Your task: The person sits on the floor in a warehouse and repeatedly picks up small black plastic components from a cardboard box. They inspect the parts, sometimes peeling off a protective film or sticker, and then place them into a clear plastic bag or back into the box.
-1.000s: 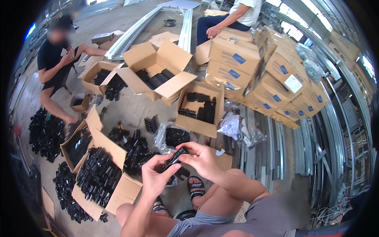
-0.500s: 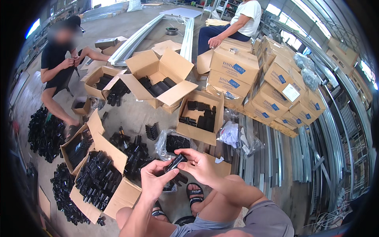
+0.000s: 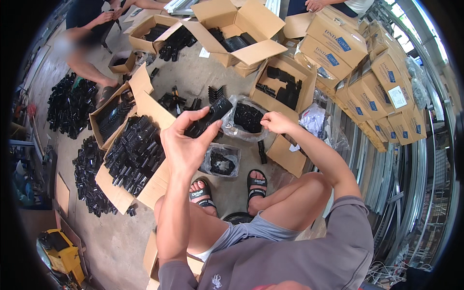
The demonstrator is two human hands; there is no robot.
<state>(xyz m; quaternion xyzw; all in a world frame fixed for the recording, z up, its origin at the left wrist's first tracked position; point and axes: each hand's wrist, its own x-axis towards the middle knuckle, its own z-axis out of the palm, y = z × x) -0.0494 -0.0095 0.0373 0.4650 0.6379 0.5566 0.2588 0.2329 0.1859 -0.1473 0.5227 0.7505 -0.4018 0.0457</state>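
Note:
My left hand (image 3: 186, 142) grips a dark, tube-like black plastic part (image 3: 221, 107) between thumb and fingers, raised above the floor. The part's lower end overlaps other black pieces behind it, so its full shape is hard to tell. At the right edge of a clear plastic bag (image 3: 232, 131) filled with small black pieces (image 3: 247, 119) is my right hand (image 3: 276, 122). Its fingertips are pinched together; whatever they hold is too small to make out. Closer to my feet sits a second lined container (image 3: 234, 169) with small black pieces inside.
A carton (image 3: 116, 193) heaped with black parts stands left, beside loose piles (image 3: 72, 104). Open cartons (image 3: 270, 24) with black parts lie ahead. Stacked closed boxes (image 3: 333, 46) and metal profiles (image 3: 372, 179) fill the right. A person's hand (image 3: 105, 17) shows at upper left.
My hands have separated: the left keeps the black part, while the right has moved off it to the bag's edge. The view has tilted downward.

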